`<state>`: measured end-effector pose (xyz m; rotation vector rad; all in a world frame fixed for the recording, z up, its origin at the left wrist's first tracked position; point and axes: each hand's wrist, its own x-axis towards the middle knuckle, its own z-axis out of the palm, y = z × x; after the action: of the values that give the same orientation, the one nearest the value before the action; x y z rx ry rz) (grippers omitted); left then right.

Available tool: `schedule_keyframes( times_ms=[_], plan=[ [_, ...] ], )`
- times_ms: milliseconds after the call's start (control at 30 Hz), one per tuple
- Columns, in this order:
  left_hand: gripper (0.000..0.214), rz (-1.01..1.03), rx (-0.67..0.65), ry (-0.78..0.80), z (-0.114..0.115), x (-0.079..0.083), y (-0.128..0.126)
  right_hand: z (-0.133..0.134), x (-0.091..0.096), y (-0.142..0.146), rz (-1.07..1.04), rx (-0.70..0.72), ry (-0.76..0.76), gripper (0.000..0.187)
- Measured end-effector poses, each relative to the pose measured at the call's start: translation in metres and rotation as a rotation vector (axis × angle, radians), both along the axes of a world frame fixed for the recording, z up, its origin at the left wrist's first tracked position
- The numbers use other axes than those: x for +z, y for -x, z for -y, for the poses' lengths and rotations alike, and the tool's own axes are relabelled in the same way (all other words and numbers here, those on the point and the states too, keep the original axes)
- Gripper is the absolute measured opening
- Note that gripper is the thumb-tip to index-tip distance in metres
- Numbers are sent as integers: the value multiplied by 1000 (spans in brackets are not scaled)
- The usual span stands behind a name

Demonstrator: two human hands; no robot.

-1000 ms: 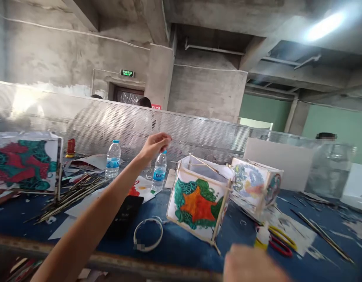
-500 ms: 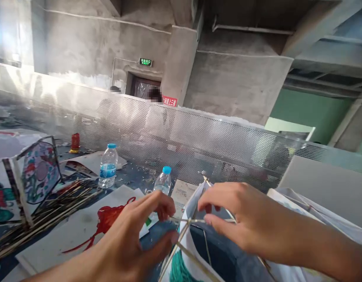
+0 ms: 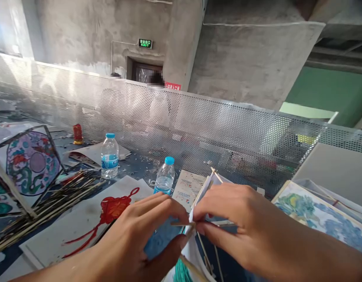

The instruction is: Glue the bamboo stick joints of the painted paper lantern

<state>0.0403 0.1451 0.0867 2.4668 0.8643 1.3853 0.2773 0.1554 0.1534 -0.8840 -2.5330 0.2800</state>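
Note:
A lantern-like frame of thin bamboo sticks (image 3: 193,270) with white covering and a teal painted patch (image 3: 182,271) stands before me. My right hand (image 3: 228,223) is closed, thumb and forefinger pinching the sticks where they cross. My left hand (image 3: 157,231) curves round the left side of that crossing. Its thumb and forefinger are apart, with a short stick end (image 3: 177,224) showing in the gap. The fingertips are at or very near the frame; contact is unclear. My hands hide part of the joint.
Two water bottles (image 3: 109,156) and a sheet with a red knot painting (image 3: 114,209) are on the table. Loose sticks (image 3: 60,199) and a painted lantern (image 3: 33,164) lie left. A painted panel (image 3: 324,215) is right. A perforated screen (image 3: 198,121) crosses behind; people stand beyond it.
My right hand has closed onto the crossing sticks. My left hand has moved right, closer to the joint. The view has tilted down a little.

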Motion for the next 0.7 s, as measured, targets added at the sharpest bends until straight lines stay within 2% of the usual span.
schedule_keyframes(
  times_ms=[133,300,467,533,633,700],
  plan=[
    [24,-11,-6,15,3,0,-3,1,-1,-2,-21,13,17,10],
    [16,-13,62,49,6,0,-7,1,0,-1,-55,-21,1,10],
    [17,-33,9,53,7,3,-8,0,-1,1,-55,-99,96,7],
    [16,-54,9,61,6,3,-6,4,5,0,-38,-136,83,3],
    [15,-101,37,57,4,3,-1,21,22,-13,10,-152,7,16],
    [14,-113,57,36,2,3,1,39,36,-33,86,-168,-83,20]
  ],
)
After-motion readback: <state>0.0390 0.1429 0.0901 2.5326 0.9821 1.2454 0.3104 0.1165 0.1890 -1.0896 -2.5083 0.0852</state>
